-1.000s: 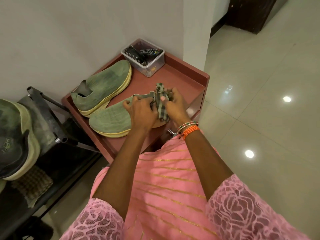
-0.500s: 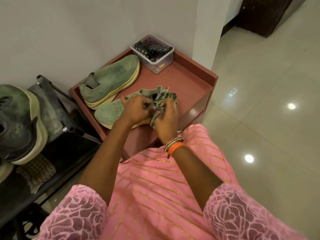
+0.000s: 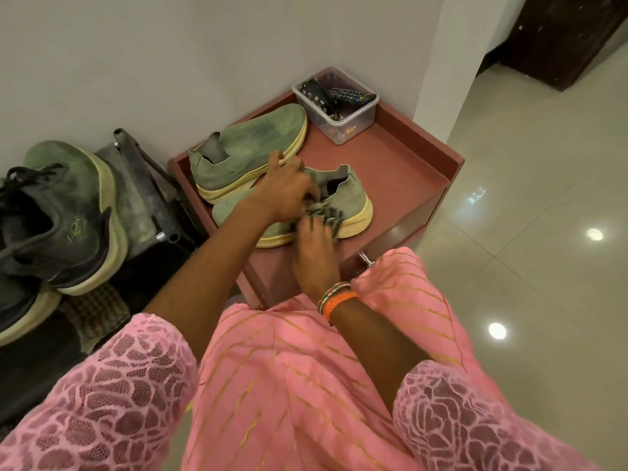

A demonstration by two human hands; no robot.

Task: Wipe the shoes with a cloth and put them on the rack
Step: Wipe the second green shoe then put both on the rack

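Two green slip-on shoes with yellow soles lie on a red-brown side table (image 3: 421,154). The far shoe (image 3: 251,144) is by the wall, and the near shoe (image 3: 353,202) is in front of it. A bunched checked cloth (image 3: 328,215) sits against the near shoe's side. My right hand (image 3: 316,260) grips the cloth from below. From the left, my left hand (image 3: 289,195) reaches over the near shoe, its blurred fingers curled at the cloth by the shoe's opening. The black metal rack (image 3: 142,188) stands to the left of the table.
Dark sneakers (image 3: 61,215) with pale soles sit on the rack, with a checked mat (image 3: 95,314) under them. A clear plastic box (image 3: 336,107) holding remotes stands at the table's back corner. A drawer knob (image 3: 365,259) sticks out below the table. Glossy tiled floor spreads to the right.
Both hands and the cloth have slid down from the near shoe's top onto its side. The camera has swung left, so more of the rack shows.
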